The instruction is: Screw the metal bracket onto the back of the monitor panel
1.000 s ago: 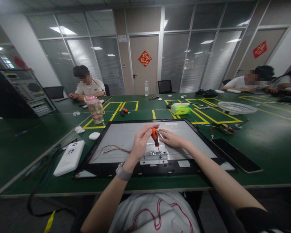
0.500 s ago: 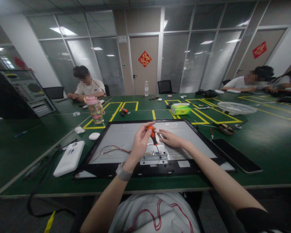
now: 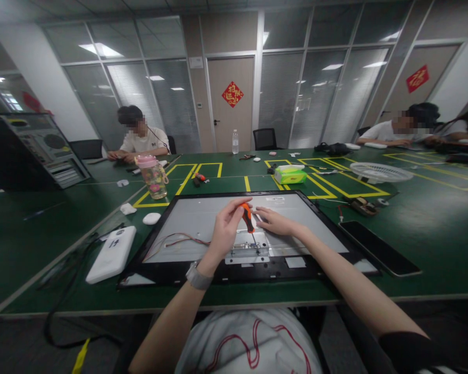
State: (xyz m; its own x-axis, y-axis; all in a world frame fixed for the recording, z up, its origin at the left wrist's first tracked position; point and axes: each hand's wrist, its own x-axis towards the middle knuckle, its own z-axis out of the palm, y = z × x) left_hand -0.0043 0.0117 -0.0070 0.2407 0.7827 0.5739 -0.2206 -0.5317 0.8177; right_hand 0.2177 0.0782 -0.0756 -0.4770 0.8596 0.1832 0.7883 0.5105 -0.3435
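My left hand (image 3: 226,223) is closed around the top of an orange and black screwdriver (image 3: 248,218). The driver leans slightly, its tip down at a small circuit board in a metal bracket (image 3: 249,251). That bracket sits near the front edge of a large flat display panel (image 3: 197,214), grey with a black frame, lying flat on the table. Resting on the panel's grey back, just right of the screwdriver, my right hand (image 3: 275,222) has its fingers spread and holds nothing. Thin wires (image 3: 183,237) run left from the bracket across the panel.
Left of the panel lie a white power bank (image 3: 111,254) and a white case (image 3: 152,218), with a pink-lidded bottle (image 3: 153,177) behind. A black phone (image 3: 380,248) is on the right. Farther back are a green tissue pack (image 3: 290,175), a white fan grille (image 3: 381,172) and other people seated.
The screwdriver handle has turned a little in my left hand, its tip staying at the bracket. My right hand keeps its place on the panel.
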